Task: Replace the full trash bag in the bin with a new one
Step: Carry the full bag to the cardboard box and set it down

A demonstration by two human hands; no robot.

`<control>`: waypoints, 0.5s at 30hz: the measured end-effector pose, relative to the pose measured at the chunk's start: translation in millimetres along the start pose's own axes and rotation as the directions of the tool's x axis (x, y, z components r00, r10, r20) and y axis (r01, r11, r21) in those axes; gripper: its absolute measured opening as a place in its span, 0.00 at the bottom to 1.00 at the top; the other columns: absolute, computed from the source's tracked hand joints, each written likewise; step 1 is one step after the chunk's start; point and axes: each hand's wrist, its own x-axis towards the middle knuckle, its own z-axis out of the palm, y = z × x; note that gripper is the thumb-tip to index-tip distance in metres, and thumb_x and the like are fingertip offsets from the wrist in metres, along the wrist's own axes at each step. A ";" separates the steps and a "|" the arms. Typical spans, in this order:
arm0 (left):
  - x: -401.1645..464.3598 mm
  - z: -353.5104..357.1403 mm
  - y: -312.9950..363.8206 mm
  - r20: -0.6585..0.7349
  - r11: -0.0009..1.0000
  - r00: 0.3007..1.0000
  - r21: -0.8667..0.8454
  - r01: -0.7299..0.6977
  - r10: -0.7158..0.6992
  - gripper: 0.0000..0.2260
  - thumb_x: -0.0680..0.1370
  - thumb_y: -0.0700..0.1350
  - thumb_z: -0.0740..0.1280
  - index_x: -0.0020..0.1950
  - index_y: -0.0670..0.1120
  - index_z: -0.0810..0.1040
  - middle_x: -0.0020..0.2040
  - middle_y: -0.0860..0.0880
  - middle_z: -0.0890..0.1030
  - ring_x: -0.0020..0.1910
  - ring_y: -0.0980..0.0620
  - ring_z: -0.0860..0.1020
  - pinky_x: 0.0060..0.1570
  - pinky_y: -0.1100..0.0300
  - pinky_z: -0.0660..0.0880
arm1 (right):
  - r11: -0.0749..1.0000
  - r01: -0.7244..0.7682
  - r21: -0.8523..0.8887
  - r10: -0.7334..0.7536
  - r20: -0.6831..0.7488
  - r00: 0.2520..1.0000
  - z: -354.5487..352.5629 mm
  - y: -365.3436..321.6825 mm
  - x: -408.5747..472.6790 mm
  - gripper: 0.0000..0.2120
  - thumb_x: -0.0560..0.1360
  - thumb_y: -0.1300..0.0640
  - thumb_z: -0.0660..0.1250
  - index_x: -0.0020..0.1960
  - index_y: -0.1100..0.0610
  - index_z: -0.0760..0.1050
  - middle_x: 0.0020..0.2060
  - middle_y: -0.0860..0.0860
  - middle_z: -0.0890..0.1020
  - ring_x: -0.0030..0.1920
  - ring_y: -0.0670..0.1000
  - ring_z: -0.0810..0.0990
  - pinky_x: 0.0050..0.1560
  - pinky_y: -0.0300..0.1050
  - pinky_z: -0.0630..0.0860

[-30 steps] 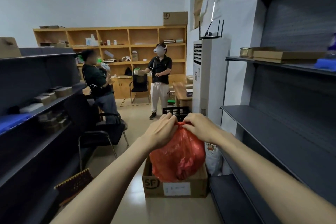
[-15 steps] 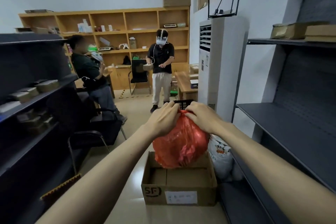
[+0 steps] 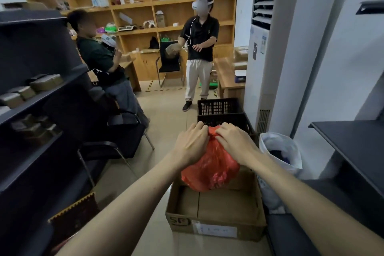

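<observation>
Dark shelving (image 3: 37, 93) fills the left side of the room, w/ small flat packs on its upper boards. A wooden wall shelf (image 3: 145, 6) runs along the far wall, w/ boxes and small items in its compartments. A tall white air-con unit (image 3: 268, 52) stands at the right, just behind two black plastic crates (image 3: 220, 110).

Two persons are in the back: one sits at the left (image 3: 99, 60), one stands in the middle (image 3: 199, 48) wearing a headset.

On the floor, an open cardboard box (image 3: 216, 212) sits near the bottom centre. Just beside its right edge stands a white bag (image 3: 278, 151), open at the top, w/ dark things inside. A black chair (image 3: 116, 137) is to the left of the box.

The red trash bag (image 3: 209, 170) is full and hangs over the far part of the box; its lower part is inside the box rim, but I cannot tell if it touches the bottom. The left hand (image 3: 192, 143) and the right hand (image 3: 236, 143) are both at the bag's neck, fingers curled down and gripping the gathered plastic, approx. touching each other at the top.
</observation>
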 end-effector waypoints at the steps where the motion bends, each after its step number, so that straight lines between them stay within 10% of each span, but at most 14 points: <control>1: 11.7 10.8 -7.4 0.011 1.000 1.000 -0.004 -0.006 0.007 0.10 0.83 0.48 0.55 0.55 0.44 0.72 0.54 0.46 0.74 0.56 0.45 0.73 0.40 0.51 0.69 | 1.000 -0.007 0.001 0.007 -0.001 1.000 10.3 9.0 9.8 0.11 0.81 0.54 0.58 0.54 0.57 0.77 0.50 0.53 0.77 0.52 0.54 0.75 0.55 0.47 0.73; 15: 148.4 225.0 -114.8 0.204 0.982 0.963 -0.105 -0.158 0.177 0.11 0.81 0.46 0.59 0.59 0.43 0.73 0.58 0.44 0.76 0.57 0.43 0.75 0.49 0.49 0.73 | 0.973 -0.233 -0.006 0.229 0.206 0.951 196.0 125.5 119.8 0.13 0.82 0.56 0.58 0.60 0.59 0.77 0.55 0.54 0.78 0.56 0.54 0.75 0.58 0.47 0.72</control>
